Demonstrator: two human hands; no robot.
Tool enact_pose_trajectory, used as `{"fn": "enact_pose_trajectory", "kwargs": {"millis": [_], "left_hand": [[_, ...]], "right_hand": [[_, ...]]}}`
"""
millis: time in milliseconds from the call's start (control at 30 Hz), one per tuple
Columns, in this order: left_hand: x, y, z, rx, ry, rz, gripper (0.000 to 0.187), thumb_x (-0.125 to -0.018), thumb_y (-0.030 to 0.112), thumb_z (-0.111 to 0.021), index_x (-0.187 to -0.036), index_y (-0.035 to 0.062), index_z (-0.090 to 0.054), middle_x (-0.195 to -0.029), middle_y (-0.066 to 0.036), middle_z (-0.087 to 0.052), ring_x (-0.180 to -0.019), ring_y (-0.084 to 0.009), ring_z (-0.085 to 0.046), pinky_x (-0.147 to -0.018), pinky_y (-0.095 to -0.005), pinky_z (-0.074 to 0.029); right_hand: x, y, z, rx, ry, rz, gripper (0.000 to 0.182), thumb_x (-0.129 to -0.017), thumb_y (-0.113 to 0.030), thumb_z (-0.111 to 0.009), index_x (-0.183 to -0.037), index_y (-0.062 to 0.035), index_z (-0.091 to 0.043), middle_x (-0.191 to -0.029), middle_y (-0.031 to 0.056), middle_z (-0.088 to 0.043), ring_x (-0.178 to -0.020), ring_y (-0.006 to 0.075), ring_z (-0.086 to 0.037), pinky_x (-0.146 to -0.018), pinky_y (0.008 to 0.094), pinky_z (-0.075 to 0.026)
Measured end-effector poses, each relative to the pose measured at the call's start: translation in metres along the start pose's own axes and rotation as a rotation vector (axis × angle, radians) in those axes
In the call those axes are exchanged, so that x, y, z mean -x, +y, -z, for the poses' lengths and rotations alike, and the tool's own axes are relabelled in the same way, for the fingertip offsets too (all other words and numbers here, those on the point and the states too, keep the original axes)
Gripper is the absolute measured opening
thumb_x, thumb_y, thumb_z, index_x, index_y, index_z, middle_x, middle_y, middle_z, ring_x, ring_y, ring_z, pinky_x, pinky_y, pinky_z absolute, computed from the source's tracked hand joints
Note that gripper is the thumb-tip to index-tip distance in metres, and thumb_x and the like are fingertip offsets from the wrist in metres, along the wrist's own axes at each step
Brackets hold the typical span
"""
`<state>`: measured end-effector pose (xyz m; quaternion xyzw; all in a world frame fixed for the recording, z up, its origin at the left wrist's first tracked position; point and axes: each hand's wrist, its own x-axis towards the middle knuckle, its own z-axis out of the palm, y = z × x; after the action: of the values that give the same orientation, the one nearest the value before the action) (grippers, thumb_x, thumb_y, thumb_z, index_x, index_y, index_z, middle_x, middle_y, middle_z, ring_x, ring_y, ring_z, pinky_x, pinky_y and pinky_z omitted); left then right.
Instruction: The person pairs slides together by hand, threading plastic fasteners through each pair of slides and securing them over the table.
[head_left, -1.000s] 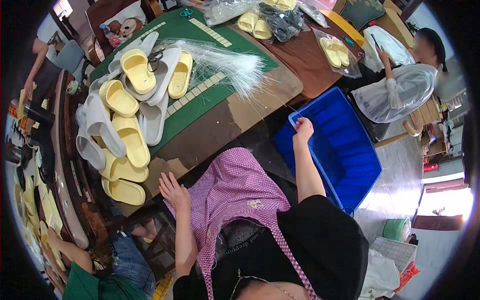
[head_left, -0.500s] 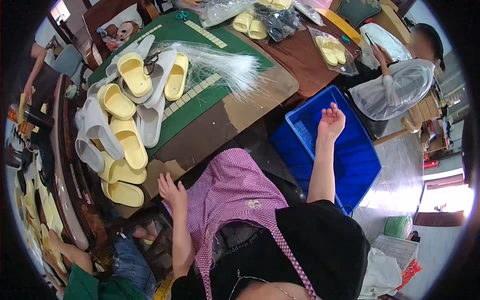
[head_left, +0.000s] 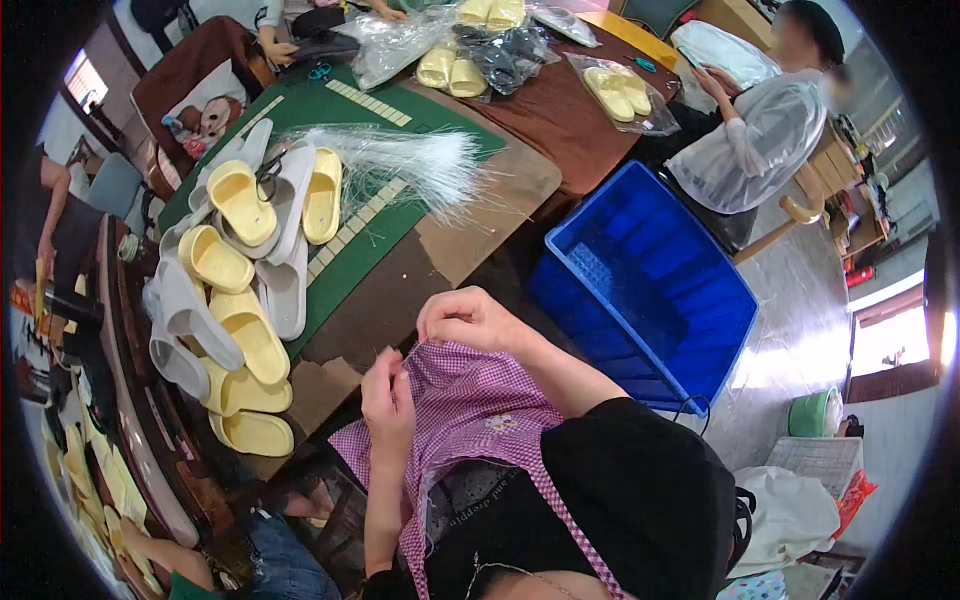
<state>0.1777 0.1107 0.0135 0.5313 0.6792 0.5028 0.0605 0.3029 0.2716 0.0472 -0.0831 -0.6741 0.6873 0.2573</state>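
Observation:
Over my lap lies a pink checked apron. My right hand is closed at the apron's upper edge, its fingers pinched together. Just left of it, my left hand is raised with its fingertips close together beside the cloth. What the fingertips hold, if anything, is too small to tell. To the left, a pile of yellow slippers and grey slippers lies on the table's near corner. Behind my hands, a bundle of clear plastic strands rests on the green mat.
A blue crate stands right of the table. Bagged slippers lie on the brown cloth. A person sits at the right; other people's hands show at the far edge and left.
My right hand has come from over the blue crate to the apron, its fingers closing. My left hand has lifted off the table edge towards it. The view has shifted slightly.

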Motion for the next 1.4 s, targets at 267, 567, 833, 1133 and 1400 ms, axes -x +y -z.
{"fn": "enact_pose_trajectory", "kwargs": {"millis": [267,567,833,1133,1400], "left_hand": [[0.047,-0.015,0.004,0.117,-0.094,0.324,0.017,-0.088,0.007,-0.049,-0.098,-0.0032,-0.058,-0.076,-0.006,-0.058,-0.068,-0.0103,-0.055,-0.060,-0.0222,-0.044],[0.052,-0.020,0.001,0.185,-0.014,0.513,0.019,-0.088,0.011,-0.050,-0.094,-0.0045,-0.060,-0.064,0.000,-0.053,-0.058,-0.0064,-0.048,-0.053,-0.0206,-0.039],[0.051,-0.017,0.010,0.195,-0.078,0.618,0.014,-0.084,0.007,-0.053,-0.089,-0.0034,-0.060,-0.072,-0.014,-0.061,-0.065,-0.0177,-0.059,-0.059,-0.0296,-0.045],[0.051,-0.043,0.067,-0.101,0.059,0.399,0.010,-0.083,0.006,-0.054,-0.085,-0.0021,-0.060,-0.070,-0.010,-0.056,-0.065,-0.0192,-0.054,-0.059,-0.0290,-0.042],[0.043,-0.035,0.095,0.830,0.290,0.649,0.012,-0.082,0.004,-0.050,-0.075,-0.0029,-0.059,-0.075,-0.010,-0.058,-0.068,-0.0162,-0.055,-0.060,-0.0268,-0.044]], "right_hand": [[-0.013,0.028,0.007,-0.697,0.271,-0.040,0.015,-0.083,-0.009,-0.045,-0.079,-0.0009,-0.057,-0.081,0.0099,-0.060,-0.060,0.0129,-0.053,-0.057,0.0240,-0.044],[0.006,0.063,-0.074,-0.413,0.049,-0.369,0.030,-0.091,-0.023,-0.044,-0.109,-0.0011,-0.054,-0.090,0.0057,-0.061,-0.081,0.0124,-0.054,-0.072,0.0254,-0.045],[-0.008,0.047,-0.055,-0.715,0.099,-0.436,0.026,-0.091,-0.015,-0.037,-0.105,0.0035,-0.050,-0.060,0.0054,-0.053,-0.051,0.0131,-0.050,-0.058,0.0294,-0.048],[-0.023,-0.005,0.005,-0.736,0.146,-0.246,0.028,-0.095,-0.021,-0.035,-0.100,0.0025,-0.050,-0.047,0.0000,-0.034,-0.039,0.0083,-0.028,-0.040,0.0239,-0.026],[-0.023,0.007,0.001,-0.607,0.115,-0.349,0.032,-0.096,-0.024,-0.035,-0.101,0.0027,-0.052,-0.052,0.0006,-0.038,-0.044,0.0087,-0.033,-0.043,0.0234,-0.032]]}}
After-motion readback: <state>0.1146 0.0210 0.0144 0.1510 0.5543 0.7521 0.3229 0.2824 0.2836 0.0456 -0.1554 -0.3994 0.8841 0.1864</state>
